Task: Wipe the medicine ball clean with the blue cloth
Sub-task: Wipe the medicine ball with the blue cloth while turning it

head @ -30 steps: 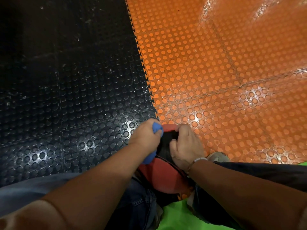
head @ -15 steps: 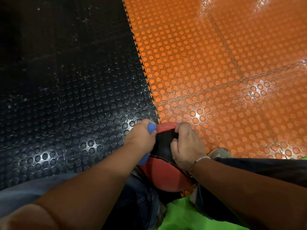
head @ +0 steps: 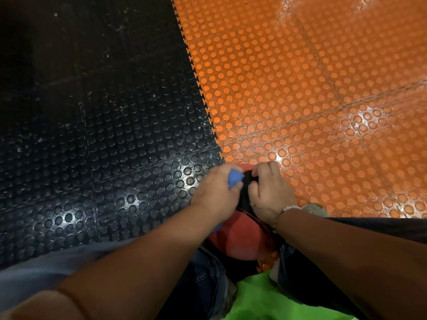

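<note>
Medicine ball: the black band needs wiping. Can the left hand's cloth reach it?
Probably yes: the left hand holds the blue cloth beside the black band, bare between it and the right hand.

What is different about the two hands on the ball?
The left hand grips the blue cloth; the right hand grips the red and black medicine ball itself. The right hand has a white bracelet at its wrist; the left hand has none. Both are curled over the ball's top.
</note>
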{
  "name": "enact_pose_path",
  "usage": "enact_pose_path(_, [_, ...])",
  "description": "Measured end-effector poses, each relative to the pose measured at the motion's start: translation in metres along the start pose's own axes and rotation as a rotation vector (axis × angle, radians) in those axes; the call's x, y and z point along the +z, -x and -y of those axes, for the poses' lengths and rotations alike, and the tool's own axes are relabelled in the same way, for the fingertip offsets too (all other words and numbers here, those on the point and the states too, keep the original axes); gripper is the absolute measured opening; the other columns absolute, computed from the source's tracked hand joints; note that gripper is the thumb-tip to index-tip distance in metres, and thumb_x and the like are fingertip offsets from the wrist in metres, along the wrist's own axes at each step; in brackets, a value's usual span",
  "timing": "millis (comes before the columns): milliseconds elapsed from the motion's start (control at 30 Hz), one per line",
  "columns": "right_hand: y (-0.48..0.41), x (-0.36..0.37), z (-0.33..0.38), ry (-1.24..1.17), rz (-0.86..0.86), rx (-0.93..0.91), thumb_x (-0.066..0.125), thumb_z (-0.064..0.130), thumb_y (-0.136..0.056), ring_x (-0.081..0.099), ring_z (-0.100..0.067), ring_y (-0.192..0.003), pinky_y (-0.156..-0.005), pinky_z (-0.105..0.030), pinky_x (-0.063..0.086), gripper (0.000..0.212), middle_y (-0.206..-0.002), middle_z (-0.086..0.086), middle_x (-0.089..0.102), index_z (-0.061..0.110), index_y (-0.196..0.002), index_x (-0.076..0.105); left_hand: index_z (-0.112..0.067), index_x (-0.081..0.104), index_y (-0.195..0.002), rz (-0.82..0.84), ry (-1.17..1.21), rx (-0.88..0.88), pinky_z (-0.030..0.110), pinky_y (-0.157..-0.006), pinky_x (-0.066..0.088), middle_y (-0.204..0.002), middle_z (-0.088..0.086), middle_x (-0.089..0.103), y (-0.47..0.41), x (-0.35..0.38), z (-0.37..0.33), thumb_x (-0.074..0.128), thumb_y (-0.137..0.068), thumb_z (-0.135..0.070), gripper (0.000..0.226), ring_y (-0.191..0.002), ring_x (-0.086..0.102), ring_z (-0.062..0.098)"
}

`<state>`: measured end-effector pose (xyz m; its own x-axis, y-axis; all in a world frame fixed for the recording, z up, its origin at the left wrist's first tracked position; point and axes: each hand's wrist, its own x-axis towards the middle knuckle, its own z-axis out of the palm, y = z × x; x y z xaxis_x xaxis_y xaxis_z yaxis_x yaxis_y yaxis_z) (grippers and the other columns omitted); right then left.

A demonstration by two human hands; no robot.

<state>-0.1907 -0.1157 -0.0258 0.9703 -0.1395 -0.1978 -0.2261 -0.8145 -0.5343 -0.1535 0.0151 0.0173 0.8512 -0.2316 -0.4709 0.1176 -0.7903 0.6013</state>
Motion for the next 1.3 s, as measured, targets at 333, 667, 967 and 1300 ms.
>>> enact_pose_path(333, [0.004, -0.003, -0.001, -0.127, -0.008, -0.018, 0.033, 0.042, -0.083, 0.035, -0.017, -0.104, -0.089, -0.027, 0.025, 0.044, -0.114, 0.007, 0.049, 0.040, -0.115, 0.063, -0.024, 0.053, -0.109, -0.072, 0.054, -0.311, 0.033, -0.085, 0.046, -0.114, 0.007, 0.057, -0.018, -0.021, 0.002, 0.053, -0.093, -0.028, 0.016, -0.100, 0.056, 0.029])
enact_pose_path(667, [-0.005, -0.025, 0.041, -0.305, 0.197, 0.266, 0.047, 0.069, -0.071, 0.053, -0.024, -0.085, -0.079, -0.041, 0.046, 0.046, -0.081, 0.000, 0.055, 0.023, -0.073, 0.048, -0.014, 0.051, -0.133, 0.051, 0.660, -0.401, 0.044, -0.104, 0.042, -0.129, 0.010, 0.056, -0.003, -0.027, -0.037, 0.033, -0.101, -0.045, 0.048, -0.118, 0.053, 0.028])
enact_pose_path(967, [-0.036, -0.076, -0.043, -1.159, -0.141, 0.948, 0.050, 0.016, -0.087, 0.054, -0.022, -0.086, -0.076, -0.036, 0.047, 0.014, -0.102, -0.009, 0.052, 0.011, -0.100, 0.052, -0.035, 0.008, -0.151, 0.237, -0.539, 0.159, 0.046, -0.118, 0.003, -0.160, -0.011, 0.005, 0.016, 0.001, -0.001, 0.057, -0.073, -0.073, 0.100, -0.146, 0.011, 0.015])
enact_pose_path(1300, [0.006, -0.044, 0.034, -0.014, 0.209, -0.079, 0.041, 0.053, -0.083, 0.028, -0.018, -0.138, -0.113, -0.031, 0.019, 0.058, -0.150, 0.006, 0.032, 0.039, -0.139, 0.037, -0.033, 0.022, -0.150, 0.058, -0.289, -0.124, 0.045, -0.118, 0.013, -0.158, -0.004, 0.018, -0.015, -0.004, 0.014, 0.026, -0.101, -0.042, 0.050, -0.143, 0.022, 0.022])
